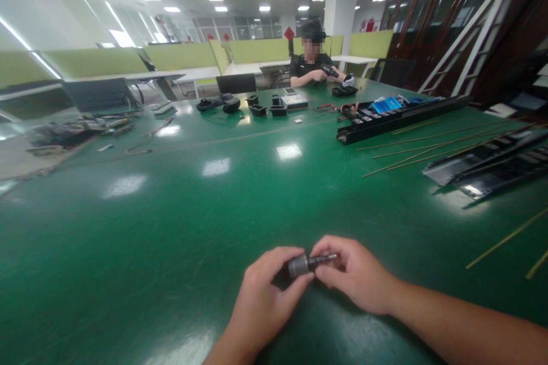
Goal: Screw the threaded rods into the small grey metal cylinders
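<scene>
Low in the head view, over the green table, I have a small dark grey cylinder with a thin ribbed shaft (298, 266), which looks like a little motor. Its wide body lies between the thumb and fingers of my left hand (268, 291). My right hand (353, 274) pinches around the shaft, close to where it meets the body. The shaft's bright metal tip points right. The part lies nearly level, and my fingers hide some of both its ends.
On the green table (171, 228), metal rails (483, 165) and thin rods (411, 151) lie to the right. A black channel with blue packs (387, 105) stands behind them. Small black housings (258, 110) sit farther back. A person (310, 63) handles a dark object across the table.
</scene>
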A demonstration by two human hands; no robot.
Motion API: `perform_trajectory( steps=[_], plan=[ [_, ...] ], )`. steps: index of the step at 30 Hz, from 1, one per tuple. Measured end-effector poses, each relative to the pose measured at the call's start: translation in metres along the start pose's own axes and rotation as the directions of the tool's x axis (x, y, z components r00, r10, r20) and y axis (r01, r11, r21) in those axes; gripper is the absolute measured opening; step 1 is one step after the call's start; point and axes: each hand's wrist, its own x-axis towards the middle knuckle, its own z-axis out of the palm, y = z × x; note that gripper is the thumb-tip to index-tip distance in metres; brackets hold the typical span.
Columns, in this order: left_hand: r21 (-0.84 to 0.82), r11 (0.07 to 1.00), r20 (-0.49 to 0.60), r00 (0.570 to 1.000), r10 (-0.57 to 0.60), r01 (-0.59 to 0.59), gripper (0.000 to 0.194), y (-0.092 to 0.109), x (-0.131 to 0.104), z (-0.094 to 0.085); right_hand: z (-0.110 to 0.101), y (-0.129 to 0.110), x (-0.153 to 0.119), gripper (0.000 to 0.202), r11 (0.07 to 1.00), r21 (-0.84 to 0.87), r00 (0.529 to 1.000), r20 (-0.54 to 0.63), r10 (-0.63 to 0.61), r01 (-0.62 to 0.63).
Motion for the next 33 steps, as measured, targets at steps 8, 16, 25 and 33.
perform_trajectory(
  steps=[8, 16, 25, 33],
  plan=[
    [0.002, 1.0, 0.009, 1.0, 0.009, -0.009, 0.024, -0.0023, -0.0001, -0.001, 0.0002, -0.0019, 0.0, 0.012, 1.0, 0.007, 1.0, -0.01, -0.005, 0.005],
    [0.004, 1.0, 0.006, 1.0, 0.011, -0.011, 0.023, -0.0015, -0.0003, -0.0009, -0.0003, -0.0022, 0.0005, 0.01, 1.0, 0.028, 1.0, -0.01, 0.006, -0.006],
    [0.014, 1.0, -0.003, 1.0, 0.004, -0.004, 0.022, 0.0004, 0.0006, -0.0014, -0.0006, -0.0022, 0.001, 0.01, 1.0, 0.01, 1.0, -0.016, 0.017, -0.017],
    [0.023, 1.0, 0.002, 1.0, -0.004, 0.004, 0.021, -0.0001, 0.0003, -0.002, -0.0003, -0.0046, 0.0014, 0.009, 0.999, 0.03, 0.999, -0.013, 0.03, -0.03]
  ],
)
